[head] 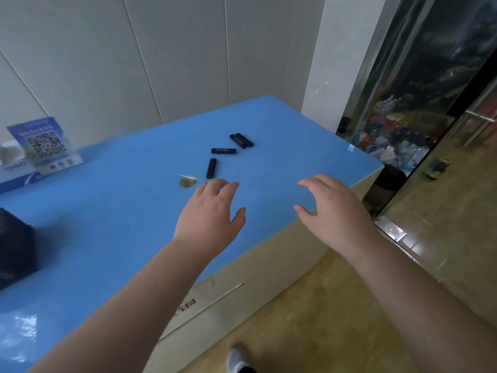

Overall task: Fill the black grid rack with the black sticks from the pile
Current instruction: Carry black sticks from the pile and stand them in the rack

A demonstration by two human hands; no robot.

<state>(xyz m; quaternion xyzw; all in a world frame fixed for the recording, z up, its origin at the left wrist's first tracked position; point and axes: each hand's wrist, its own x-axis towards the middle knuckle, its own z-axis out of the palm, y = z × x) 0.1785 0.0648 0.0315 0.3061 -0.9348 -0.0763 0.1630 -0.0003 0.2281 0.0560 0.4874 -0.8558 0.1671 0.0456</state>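
Both hands hold nothing, fingers loosely spread: left hand point(212, 214) and right hand point(332, 211) hover near the blue table's point(107, 211) right edge, 4 black sticks point(224, 151) beyond.

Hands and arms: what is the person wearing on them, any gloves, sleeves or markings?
Nothing: the left hand and right hand are bare, without gloves, rings or a watch. Both forearms are uncovered to the picture's edge, no sleeves or markings showing.
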